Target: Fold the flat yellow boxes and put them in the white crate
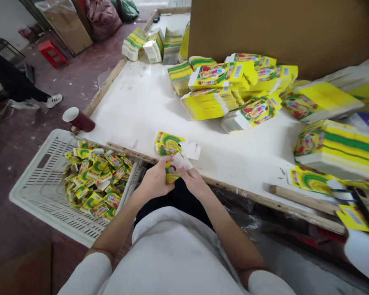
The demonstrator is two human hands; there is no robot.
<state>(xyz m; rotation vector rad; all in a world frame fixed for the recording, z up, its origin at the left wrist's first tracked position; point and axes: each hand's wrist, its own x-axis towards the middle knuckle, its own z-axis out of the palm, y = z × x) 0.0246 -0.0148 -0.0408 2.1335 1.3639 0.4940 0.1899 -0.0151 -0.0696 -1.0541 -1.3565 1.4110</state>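
Between my hands, just over the table's front edge, is a small yellow carton [171, 177] with white flaps. My left hand [155, 179] is closed around its printed side. My right hand [193, 180] pinches the white flap end, its fingers partly hidden. Right beyond them a short stack of flattened cartons [168, 143], yellow with a green swirl, lies on the white tabletop [132, 106], white flaps toward the right. Below my left side, a white plastic basket [38, 192] holds many small folded yellow cartons [95, 176].
Bundles of flat yellow cartons [209, 104] are heaped at the back right, before a large cardboard sheet [279, 32]. A dark red mug [82, 120] stands at the left table edge. A wooden strip [304, 199] lies front right. Another person's legs [15, 78] and a red stool [53, 54] are at left.
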